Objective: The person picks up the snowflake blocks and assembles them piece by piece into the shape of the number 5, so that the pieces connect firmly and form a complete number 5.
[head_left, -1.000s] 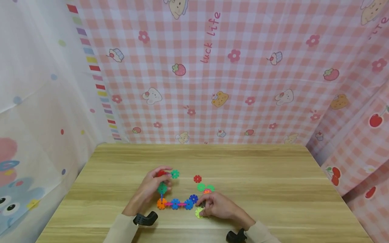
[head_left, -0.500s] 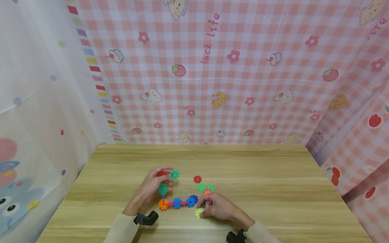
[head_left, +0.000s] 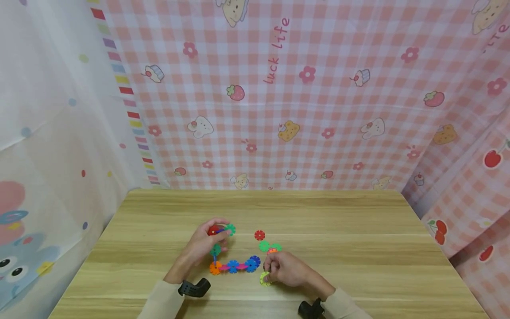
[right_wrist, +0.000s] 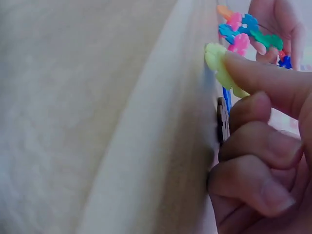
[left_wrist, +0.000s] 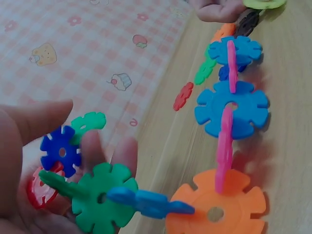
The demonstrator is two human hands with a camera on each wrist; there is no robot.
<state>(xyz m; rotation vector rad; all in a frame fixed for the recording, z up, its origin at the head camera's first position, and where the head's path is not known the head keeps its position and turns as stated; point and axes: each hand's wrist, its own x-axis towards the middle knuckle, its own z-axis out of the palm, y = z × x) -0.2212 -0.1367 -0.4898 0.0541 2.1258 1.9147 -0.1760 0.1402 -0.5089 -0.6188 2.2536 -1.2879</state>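
Note:
A chain of interlocking snowflake discs bends in a U shape near my left hand (head_left: 203, 243). That hand holds its upper end, fingers behind the green disc (left_wrist: 103, 196) and dark blue disc (left_wrist: 61, 150), thumb over them. A red disc (left_wrist: 45, 187) lies against the palm. From the orange disc (head_left: 215, 268) the lower side runs right through blue and pink discs to a blue disc (head_left: 250, 266). My right hand (head_left: 290, 269) pinches a yellow-green disc (right_wrist: 217, 62) between thumb and index finger, just right of the chain's end. Its other fingers are curled.
Loose discs lie between and beyond the hands: a red disc (head_left: 260, 235), green disc (head_left: 264, 246), orange disc (left_wrist: 224, 32), dark blue disc (head_left: 256, 260) and black disc (right_wrist: 223, 121). The wooden table (head_left: 338, 221) meets a checked cloth (head_left: 318, 155) at the back.
The chain's lower side has shifted slightly right and its right end up, nearer the dark blue disc. My right hand has moved a little right with the yellow-green disc, its index finger bending in.

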